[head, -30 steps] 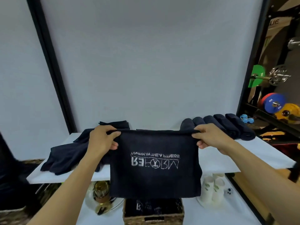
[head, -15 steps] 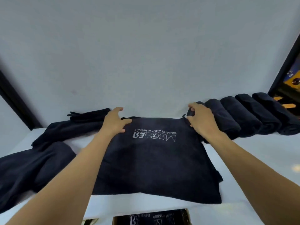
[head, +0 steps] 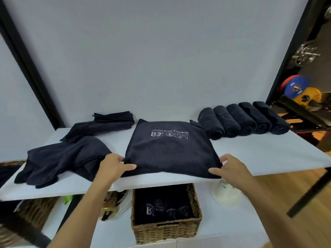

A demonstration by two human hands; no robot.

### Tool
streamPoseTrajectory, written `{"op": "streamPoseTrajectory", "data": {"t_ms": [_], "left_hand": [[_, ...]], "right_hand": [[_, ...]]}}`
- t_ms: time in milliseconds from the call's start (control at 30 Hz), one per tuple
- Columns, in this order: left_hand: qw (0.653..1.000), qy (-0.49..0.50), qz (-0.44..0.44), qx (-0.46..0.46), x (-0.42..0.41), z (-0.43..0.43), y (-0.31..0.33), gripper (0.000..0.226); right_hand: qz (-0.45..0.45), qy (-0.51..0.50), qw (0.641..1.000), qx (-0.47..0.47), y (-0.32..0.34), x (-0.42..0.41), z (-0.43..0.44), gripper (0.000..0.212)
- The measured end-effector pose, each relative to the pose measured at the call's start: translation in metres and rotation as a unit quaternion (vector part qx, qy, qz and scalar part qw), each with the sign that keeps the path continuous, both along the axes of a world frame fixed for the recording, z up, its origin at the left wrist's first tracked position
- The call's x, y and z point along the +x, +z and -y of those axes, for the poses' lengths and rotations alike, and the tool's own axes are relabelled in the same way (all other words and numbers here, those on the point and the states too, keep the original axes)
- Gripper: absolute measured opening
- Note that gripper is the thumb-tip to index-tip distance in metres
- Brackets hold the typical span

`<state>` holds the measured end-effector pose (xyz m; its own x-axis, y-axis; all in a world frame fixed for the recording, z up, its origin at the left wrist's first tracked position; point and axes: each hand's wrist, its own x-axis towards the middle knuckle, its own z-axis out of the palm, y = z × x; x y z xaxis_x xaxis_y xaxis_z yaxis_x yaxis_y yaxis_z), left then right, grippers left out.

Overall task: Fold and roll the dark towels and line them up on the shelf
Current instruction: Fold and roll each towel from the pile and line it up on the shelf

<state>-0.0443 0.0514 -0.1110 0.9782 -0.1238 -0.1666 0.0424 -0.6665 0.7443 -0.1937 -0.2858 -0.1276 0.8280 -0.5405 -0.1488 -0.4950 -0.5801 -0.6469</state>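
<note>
Held up a second ago, the flat navy towel with white lettering (head: 170,151) now lies on the white shelf (head: 268,154). The left hand (head: 111,167) and right hand (head: 231,169) pinch its 6 o'clock corners with curled fingers (folding probably comes next). The rolled navy towels (head: 243,120) sit at 2 o'clock.

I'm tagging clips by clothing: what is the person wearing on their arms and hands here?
Nothing that shows. The left hand and right hand are bare, with no gloves, and no ring, watch or bracelet is visible. Both forearms are uncovered down to the frame edge; no sleeve comes into view.
</note>
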Motion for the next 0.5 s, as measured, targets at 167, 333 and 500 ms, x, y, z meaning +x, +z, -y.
{"op": "streamPoseTrajectory", "data": {"t_ms": [167,333,500], "left_hand": [[0.991,0.015,-0.028,-0.129,-0.034,-0.022,0.003,0.032],[0.961,0.027,-0.008,-0.274,-0.059,-0.032,0.006,0.018],[0.945,0.052,-0.019,-0.322,-0.085,-0.025,-0.005,0.012]], "right_hand": [[0.090,-0.037,0.988,0.121,-0.002,-0.019,-0.013,0.027],[0.273,-0.080,0.939,0.194,0.011,-0.033,-0.012,0.009],[0.324,-0.126,0.933,0.091,0.010,-0.042,-0.016,0.017]]}}
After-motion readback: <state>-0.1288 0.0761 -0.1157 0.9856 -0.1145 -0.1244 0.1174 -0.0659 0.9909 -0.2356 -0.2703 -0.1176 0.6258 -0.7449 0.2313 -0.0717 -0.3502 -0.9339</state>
